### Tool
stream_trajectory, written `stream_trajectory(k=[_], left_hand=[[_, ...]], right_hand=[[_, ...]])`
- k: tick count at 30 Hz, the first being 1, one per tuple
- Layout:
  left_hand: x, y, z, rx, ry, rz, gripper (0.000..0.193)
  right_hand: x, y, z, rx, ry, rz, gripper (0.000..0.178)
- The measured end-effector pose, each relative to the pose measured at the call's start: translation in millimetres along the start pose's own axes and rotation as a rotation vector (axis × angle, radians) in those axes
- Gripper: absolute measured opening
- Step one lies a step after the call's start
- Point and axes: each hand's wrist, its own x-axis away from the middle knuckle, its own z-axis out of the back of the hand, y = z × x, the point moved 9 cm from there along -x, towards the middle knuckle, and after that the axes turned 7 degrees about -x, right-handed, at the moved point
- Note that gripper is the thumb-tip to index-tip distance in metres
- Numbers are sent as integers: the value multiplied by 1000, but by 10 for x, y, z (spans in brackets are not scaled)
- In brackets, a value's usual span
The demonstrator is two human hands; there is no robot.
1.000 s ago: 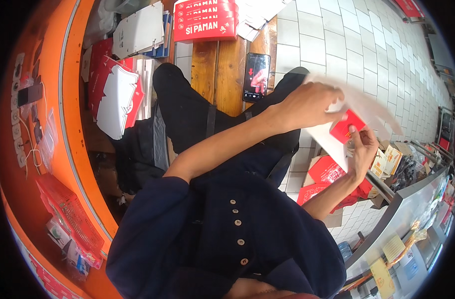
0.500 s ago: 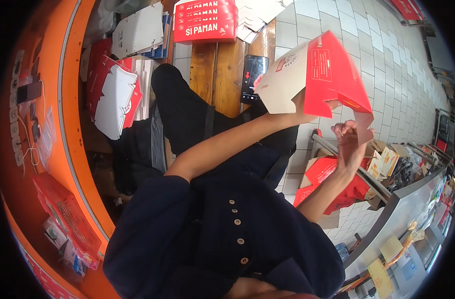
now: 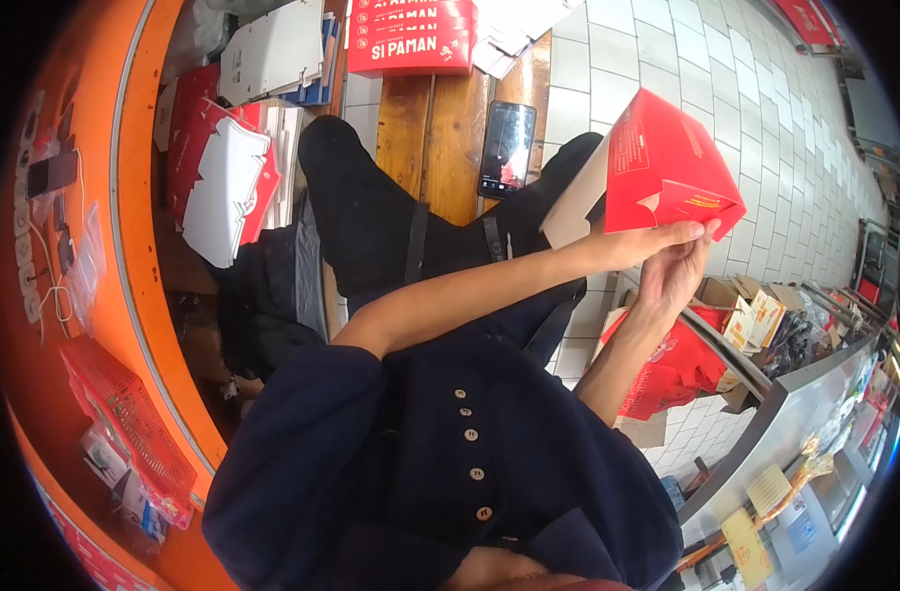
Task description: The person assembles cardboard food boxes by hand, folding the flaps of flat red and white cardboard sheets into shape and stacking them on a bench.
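Observation:
A partly folded red and white cardboard food box (image 3: 667,148) is held up to the right of my lap. My left hand (image 3: 647,244) reaches across my body to its near side. The thumb lies along the lower edge, and the other fingers are mostly hidden. From below, my right hand (image 3: 675,271) pinches the same edge near the box's right corner, its fingertips close to the left thumb. A pale side panel (image 3: 578,202) sticks out loose on the left. The near red end panel is folded across.
Finished red boxes (image 3: 411,44) stand stacked on the wooden bench (image 3: 403,128), beside a phone (image 3: 508,148). Flat box blanks (image 3: 228,182) lean at the left, near an orange counter (image 3: 140,246). A metal-edged table (image 3: 755,463) and red bags (image 3: 672,369) are at the right.
The open end flap has been folded in, and the box has tilted and dropped slightly. My right hand has moved up from apart to meet the left at the box's edge.

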Motion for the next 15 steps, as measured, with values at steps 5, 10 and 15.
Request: stream_trajectory(k=[5, 10, 15], left_hand=[[-8, -151, 42, 293, -3, 169, 37], [537, -28, -139, 467, -274, 444, 36], [491, 856, 55, 544, -657, 132, 41]], right_hand=[[-6, -11, -270, 171, -97, 126, 39], [-127, -410, -158, 366, 111, 330, 32], [-192, -637, -184, 278, 28, 298, 26]])
